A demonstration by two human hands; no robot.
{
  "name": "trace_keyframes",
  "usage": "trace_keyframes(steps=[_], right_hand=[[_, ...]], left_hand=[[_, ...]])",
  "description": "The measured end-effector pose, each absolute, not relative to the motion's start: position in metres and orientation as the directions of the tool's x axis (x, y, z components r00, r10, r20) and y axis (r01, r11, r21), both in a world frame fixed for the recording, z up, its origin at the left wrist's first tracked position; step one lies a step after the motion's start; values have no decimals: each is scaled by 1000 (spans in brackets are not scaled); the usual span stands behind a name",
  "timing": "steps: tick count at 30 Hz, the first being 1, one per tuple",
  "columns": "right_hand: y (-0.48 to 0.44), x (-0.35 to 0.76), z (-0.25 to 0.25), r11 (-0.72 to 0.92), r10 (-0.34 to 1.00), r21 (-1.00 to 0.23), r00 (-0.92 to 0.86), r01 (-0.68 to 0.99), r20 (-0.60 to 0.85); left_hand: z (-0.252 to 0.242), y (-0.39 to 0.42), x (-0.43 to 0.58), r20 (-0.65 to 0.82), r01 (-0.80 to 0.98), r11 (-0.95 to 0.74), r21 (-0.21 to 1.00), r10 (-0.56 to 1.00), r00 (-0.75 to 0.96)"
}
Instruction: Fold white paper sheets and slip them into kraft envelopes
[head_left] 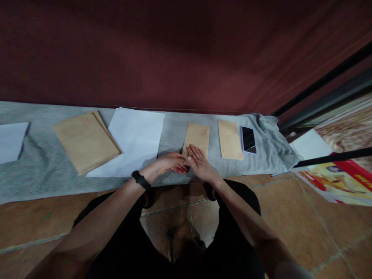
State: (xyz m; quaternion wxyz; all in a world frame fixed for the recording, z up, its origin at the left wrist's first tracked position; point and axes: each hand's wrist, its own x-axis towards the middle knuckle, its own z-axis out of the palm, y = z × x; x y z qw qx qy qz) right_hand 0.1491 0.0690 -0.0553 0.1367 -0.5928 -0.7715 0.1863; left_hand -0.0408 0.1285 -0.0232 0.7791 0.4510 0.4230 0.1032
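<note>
A small brown envelope [197, 136] lies on the grey cloth [43, 174] in front of me. My right hand [198, 161] rests flat on its near end, fingers stretched out. My left hand [171, 162], with a black band on the wrist, lies at the envelope's near left corner, fingers curled under toward the right hand; whether they pinch the envelope's edge is hidden. A second small brown envelope [230, 144] lies just to the right, untouched.
A phone [248, 139] lies right of the second envelope. White sheets [135, 133] and a stack of large brown envelopes [84, 140] lie to the left, another white sheet [11, 140] at far left. Printed papers [337, 180] lie on the tiled floor at right. A dark red wall stands behind.
</note>
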Motion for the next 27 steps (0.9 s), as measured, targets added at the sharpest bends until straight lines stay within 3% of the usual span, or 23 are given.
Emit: trace_keyframes(steps=[6,12,20,27], right_hand=[[35,131,-60,202,979,-323,-188,925,74],[23,125,-68,16,985,-267,30,963,168],[17,130,-75,-109,961,-271,171,956,217],[-8,151,-87,-156,886,-345,286,926,366]], left_hand=[[-21,123,-42,-526,186,540,821,586,616],[-35,122,-41,-529,213,516,829,603,597],[-32,117,-42,-484,202,464,862,637,600],[-25,105,-38,-428,185,399,898,697,575]])
